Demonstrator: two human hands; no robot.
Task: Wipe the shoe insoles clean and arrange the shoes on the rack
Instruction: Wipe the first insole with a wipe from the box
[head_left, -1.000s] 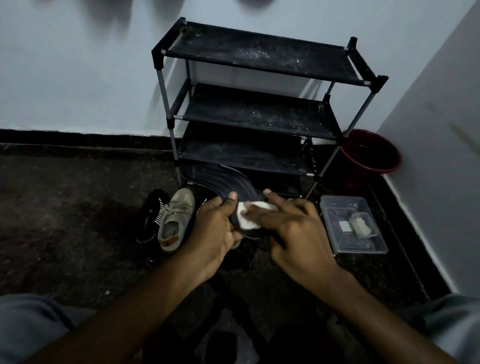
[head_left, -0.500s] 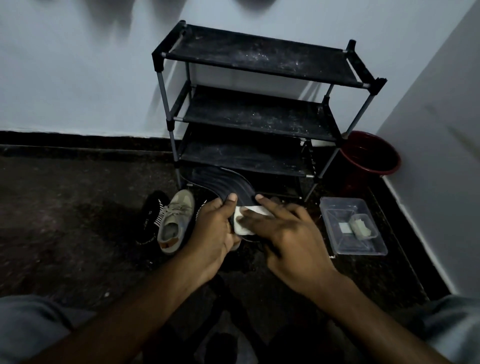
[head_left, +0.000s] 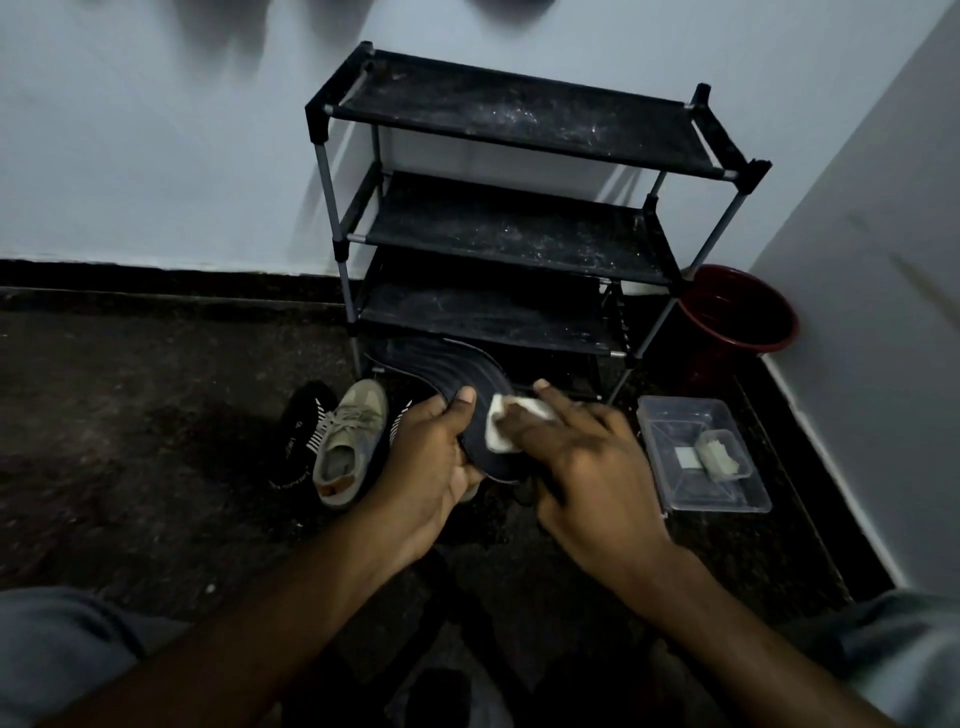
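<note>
My left hand (head_left: 434, 457) grips the near end of a dark ribbed insole (head_left: 447, 369) that curves up and away toward the rack. With my right hand (head_left: 576, 457) I press a white wipe (head_left: 501, 428) flat against the insole, fingers spread over it. A black three-shelf shoe rack (head_left: 519, 228) stands against the wall with nothing on its shelves. On the floor left of my hands lie a beige sneaker (head_left: 348, 441) and a black shoe with white stripes (head_left: 301, 436).
A clear plastic tray (head_left: 675, 488) holding a small container sits on the floor to the right. A red bucket (head_left: 737, 317) stands in the corner behind the rack. White walls close the space at the back and right. My knees frame the bottom edge.
My right hand slid the wipe up the insole, then back toward me and slightly left. My left hand kept its grip on the insole.
</note>
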